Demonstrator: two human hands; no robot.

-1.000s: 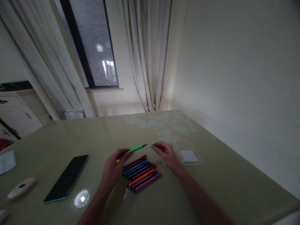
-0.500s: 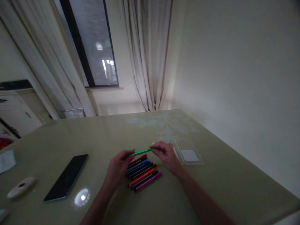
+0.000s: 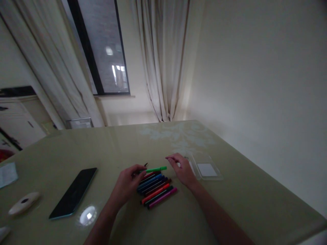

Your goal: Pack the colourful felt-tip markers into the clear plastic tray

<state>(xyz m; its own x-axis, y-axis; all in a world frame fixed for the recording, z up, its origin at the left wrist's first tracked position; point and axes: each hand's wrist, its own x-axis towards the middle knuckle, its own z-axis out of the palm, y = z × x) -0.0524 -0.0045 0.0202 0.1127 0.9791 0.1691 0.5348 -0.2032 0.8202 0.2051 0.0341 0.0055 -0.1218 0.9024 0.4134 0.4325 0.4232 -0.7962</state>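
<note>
My left hand (image 3: 129,182) pinches a green marker (image 3: 156,169), which points right above a row of markers. A small dark tip (image 3: 145,164) shows just above those fingers; what it belongs to is hidden. Several coloured markers lie side by side on the table, among them a blue marker (image 3: 153,181), an orange marker (image 3: 156,194) and a magenta marker (image 3: 162,198) nearest me. To the right, my right hand (image 3: 182,167) hovers apart from the green marker, index finger stretched out and thumb below, with nothing plainly visible between them.
An opened clear plastic case (image 3: 216,174) with a white card inside lies beyond my right hand, partly covered by it. On the left are a black phone (image 3: 73,193), a whitish oval object (image 3: 24,203) and a pale cloth or tissue (image 3: 8,174). The greenish table (image 3: 107,146) meets a wall at right.
My right hand has let go of the green marker's right end. That end has dipped lower, closer to the row, while my left hand keeps its hold. The yellow bit by my right fingertips no longer shows.
</note>
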